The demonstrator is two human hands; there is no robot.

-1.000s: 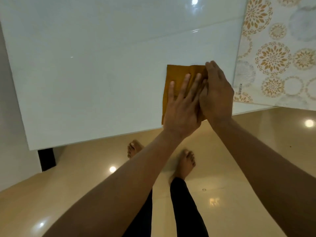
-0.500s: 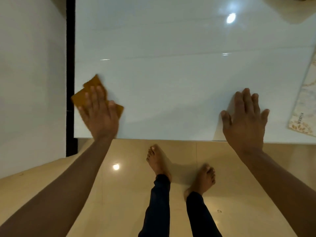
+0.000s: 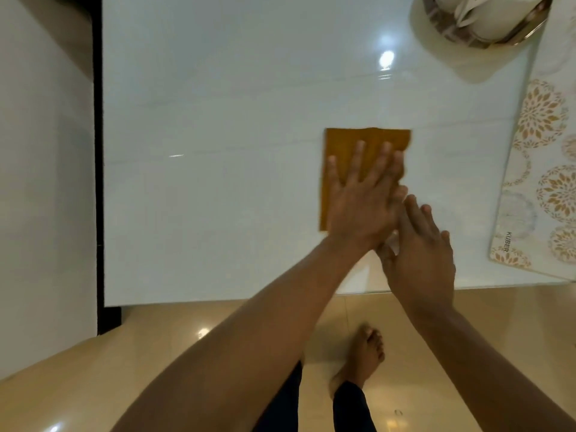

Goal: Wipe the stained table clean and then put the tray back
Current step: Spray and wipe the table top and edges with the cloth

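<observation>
A mustard-brown cloth (image 3: 343, 145) lies flat on the glossy white table (image 3: 218, 182), right of the middle. My left hand (image 3: 361, 198) presses on it with fingers straight and spread. My right hand (image 3: 420, 244) hovers just to the right of the left one near the table's front edge, fingers straight, touching or nearly touching the left hand; it holds nothing. At the far right corner stands a round tray (image 3: 452, 34) with white cups on it, only partly in view.
A patterned placemat (image 3: 542, 169) with gold flowers lies along the table's right edge. A white wall (image 3: 43, 182) runs close along the table's left side. Beige floor tiles and my bare feet show below the front edge.
My left hand has swept the cloth from the table's left front corner back to the right of the middle. My right hand has moved in beside it from its flat rest on the table.
</observation>
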